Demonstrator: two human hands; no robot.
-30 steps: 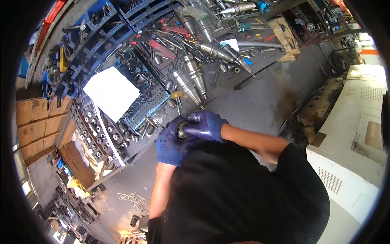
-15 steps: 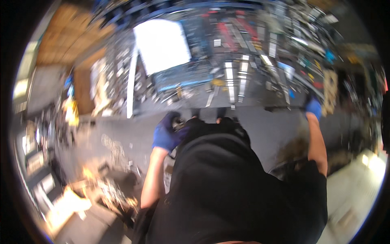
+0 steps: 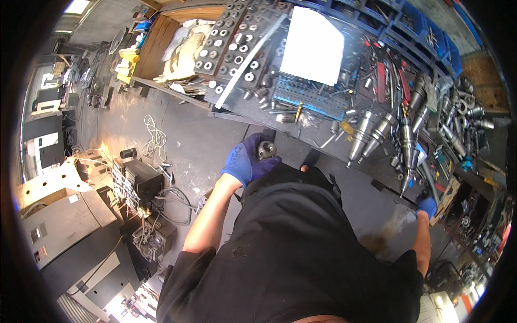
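In front of my body, at the bench's near side, my left hand [image 3: 246,160] in a blue glove is closed around a round metal part [image 3: 266,149]. A dark hole shows in the part's face, and its exact kind I cannot make out. Out to the right, my right hand [image 3: 426,205], also gloved in blue, is at the bench's front edge. It is nearest to a wooden strip [image 3: 447,202] and a dark flat bar [image 3: 393,192]. Its fingers are mostly hidden. Several tapered metal tool holders [image 3: 407,142] lie on the bench to the left of it.
The workbench [image 3: 301,132] bears a white sheet [image 3: 312,48], a blue perforated tray [image 3: 309,97] and racks of round metal pieces [image 3: 237,46]. Blue bins [image 3: 409,24] line its back. On the floor at left are a coiled cord [image 3: 154,134] and a dark box [image 3: 144,182].
The view has turned, so the bench now slants down to the right, and the blur is gone. My left hand still holds the metal part. My right hand appears lower in the picture.
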